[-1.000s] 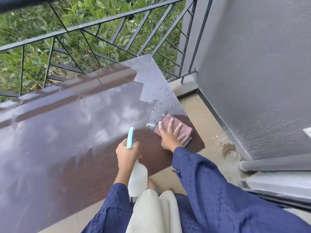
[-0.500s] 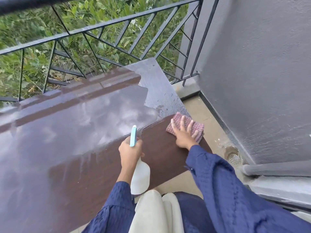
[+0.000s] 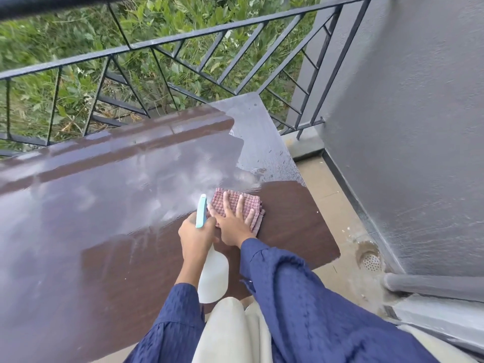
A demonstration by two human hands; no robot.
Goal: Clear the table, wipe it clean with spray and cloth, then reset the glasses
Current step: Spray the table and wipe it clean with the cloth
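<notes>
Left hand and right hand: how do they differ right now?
The left hand grips the spray bottle by its neck; the right hand lies flat, fingers spread, on the checked cloth. The left hand hovers over the table; the right hand presses down on it. Both wear blue sleeves.

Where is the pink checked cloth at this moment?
In the head view, the pink checked cloth lies on the brown table toward its right end, pressed flat under the right hand, beside the white spray bottle that the left hand holds.
</notes>
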